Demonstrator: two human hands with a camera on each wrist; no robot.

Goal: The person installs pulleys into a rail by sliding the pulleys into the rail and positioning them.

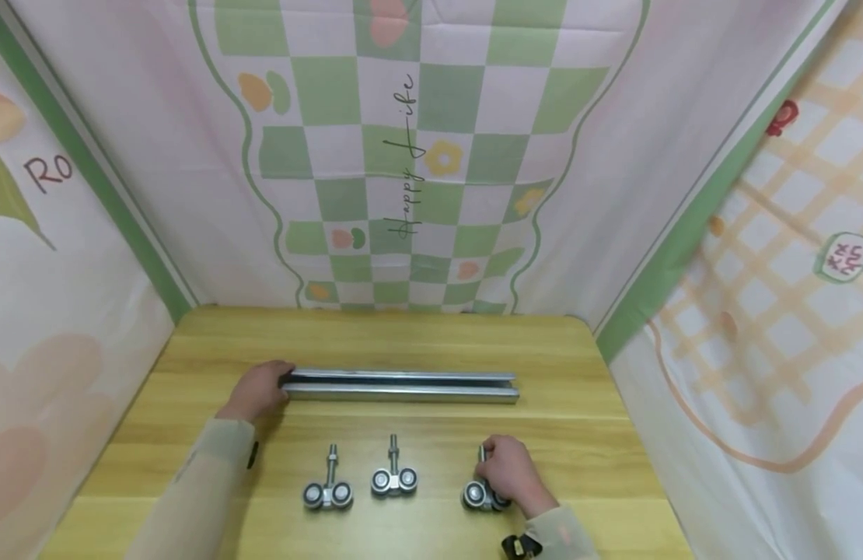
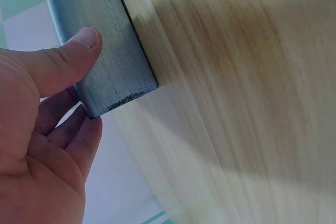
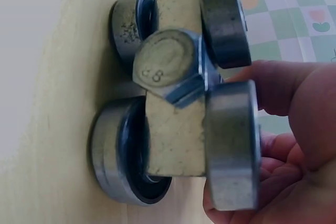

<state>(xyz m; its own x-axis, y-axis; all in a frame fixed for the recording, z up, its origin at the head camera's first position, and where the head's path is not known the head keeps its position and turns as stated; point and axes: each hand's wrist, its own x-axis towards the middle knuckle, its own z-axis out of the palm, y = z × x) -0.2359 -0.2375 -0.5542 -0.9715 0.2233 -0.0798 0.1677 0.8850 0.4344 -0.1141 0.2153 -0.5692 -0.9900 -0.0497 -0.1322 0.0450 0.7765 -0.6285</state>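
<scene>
A silvery metal channel rail (image 1: 403,395) with a slot along its top lies crosswise on the table. My left hand (image 1: 258,391) grips its left end. In the left wrist view, the thumb presses the side of the rail (image 2: 113,56) and the fingers curl behind its edge. At the right, my right hand (image 1: 513,470) pinches the upright bolt of a four-wheeled trolley roller (image 1: 476,495). The right wrist view shows this roller's wheels and hex bolt head (image 3: 167,59) up close; the fingers are partly hidden behind it.
Two similar trolley rollers lie in front of the rail, one at the left (image 1: 328,495) and one near the middle (image 1: 394,481). The wooden table (image 1: 375,338) has patterned cloth walls (image 1: 445,272) behind it and at both sides.
</scene>
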